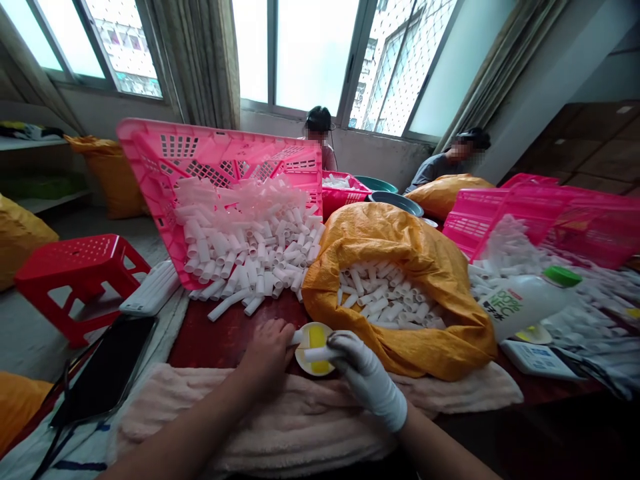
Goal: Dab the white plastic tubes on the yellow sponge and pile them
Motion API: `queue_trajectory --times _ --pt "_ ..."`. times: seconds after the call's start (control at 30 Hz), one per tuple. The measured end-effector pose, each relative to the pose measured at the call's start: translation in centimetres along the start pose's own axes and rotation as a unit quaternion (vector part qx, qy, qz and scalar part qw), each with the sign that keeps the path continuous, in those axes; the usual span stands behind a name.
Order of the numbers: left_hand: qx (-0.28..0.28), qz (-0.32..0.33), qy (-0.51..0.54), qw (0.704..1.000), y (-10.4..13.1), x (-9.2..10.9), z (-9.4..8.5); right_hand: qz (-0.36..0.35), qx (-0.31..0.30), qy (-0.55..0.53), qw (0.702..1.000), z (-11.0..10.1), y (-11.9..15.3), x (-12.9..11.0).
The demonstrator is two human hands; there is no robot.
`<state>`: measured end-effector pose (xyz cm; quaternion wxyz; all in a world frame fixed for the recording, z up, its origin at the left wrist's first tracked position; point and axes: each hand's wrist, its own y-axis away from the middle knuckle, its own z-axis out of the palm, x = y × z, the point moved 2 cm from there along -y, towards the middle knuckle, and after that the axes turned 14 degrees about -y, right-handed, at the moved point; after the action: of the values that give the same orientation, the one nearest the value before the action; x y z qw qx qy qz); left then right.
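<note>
My left hand [267, 351], bare, has its fingers closed on a short white tube [297, 337] at the left edge of a small round dish. My right hand [367, 380], in a white glove, pinches another white tube [319, 355], which lies level over the dish. The dish [301, 363] is pale with a yellow patch in its middle. Behind my left hand, a heap of white tubes [250, 257] spills from a tilted pink crate [210, 143]. An orange sack [385, 230] holding more white tubes stands open beyond my right hand.
A pinkish towel [280, 427] lies along the table's front edge. At the left are a black phone [107, 373] and a red stool [75, 257]. A green-capped bottle [530, 300] leans beside the sack. Two people [437, 170] sit across, near more pink crates.
</note>
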<state>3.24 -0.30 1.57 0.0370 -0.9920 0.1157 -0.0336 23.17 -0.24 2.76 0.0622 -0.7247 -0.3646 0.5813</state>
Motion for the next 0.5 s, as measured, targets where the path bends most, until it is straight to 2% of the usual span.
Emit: queue_trajectory --times 0.07,0.13,0.17,0.2,0.27,0.37,0.43,0.5 --pt "0.027 0.016 0.027 0.999 0.1 0.0 -0.3 0.101 0.102 -0.103 0.984 0.0 -0.2 0.6" --pt "0.035 0.043 0.078 0.995 0.2 0.1 -0.4 0.180 0.135 -0.154 0.962 0.1 -0.4 0.8" --pt "0.034 0.056 0.106 0.992 0.3 0.2 -0.4 0.193 0.137 -0.157 0.959 0.1 -0.6 0.7" --pt "0.032 0.065 0.129 0.989 0.3 0.2 -0.5 0.179 0.132 -0.146 0.964 0.1 -0.8 0.4" --pt "0.016 0.083 0.154 0.984 0.5 0.4 -0.6 0.098 0.096 -0.093 0.986 -0.2 -1.3 -0.8" --pt "-0.020 0.117 0.138 0.983 0.7 1.1 -0.9 -0.015 -0.015 -0.028 0.999 -0.1 -1.9 -2.6" --pt "-0.028 0.118 0.093 0.988 0.9 1.7 -1.2 -0.014 -0.047 -0.013 0.999 0.2 -2.2 -2.9" --pt "-0.025 0.094 0.027 0.995 1.0 2.3 -1.6 0.050 -0.013 -0.011 0.999 0.6 -2.4 -2.4"
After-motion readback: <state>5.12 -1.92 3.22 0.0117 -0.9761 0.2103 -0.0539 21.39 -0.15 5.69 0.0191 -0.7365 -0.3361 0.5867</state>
